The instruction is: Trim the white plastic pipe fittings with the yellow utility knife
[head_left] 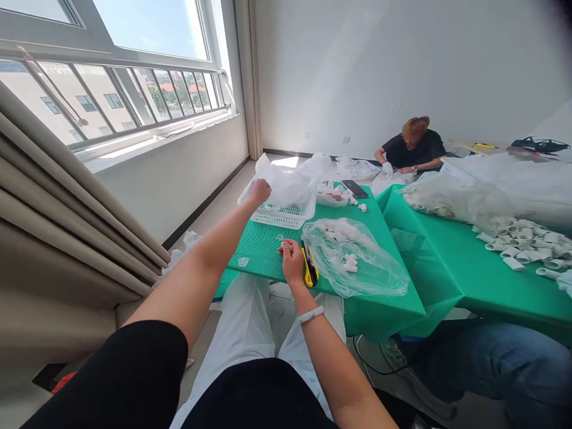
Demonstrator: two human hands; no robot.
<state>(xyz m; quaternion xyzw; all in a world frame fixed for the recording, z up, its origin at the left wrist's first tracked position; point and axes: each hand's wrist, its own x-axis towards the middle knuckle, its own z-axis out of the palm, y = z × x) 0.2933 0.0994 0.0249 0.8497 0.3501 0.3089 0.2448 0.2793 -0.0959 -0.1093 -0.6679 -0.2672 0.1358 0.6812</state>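
My left hand point(260, 192) reaches out over the near-left part of a white plastic basket point(283, 221) heaped with clear plastic bags point(290, 185). Its fingers are curled closed, and whatever they hold is hidden. My right hand point(292, 260) rests low over the green table cover point(263, 253), fingers pinched together around something small and whitish that I cannot make out. Right beside it lies a yellow and black utility knife point(309, 265). Farther right, a clear plastic bag point(375, 268) spreads on the table with white pipe fittings point(350, 262) in and on it.
More fittings point(362, 207) and a dark flat device point(355, 189) sit toward the table's far end. A second green table point(482, 280) on the right carries a heap of white pipe pieces point(531, 241). Across from me sits a person point(417, 149) in black. Someone's jeans-clad leg point(504, 357) shows lower right.
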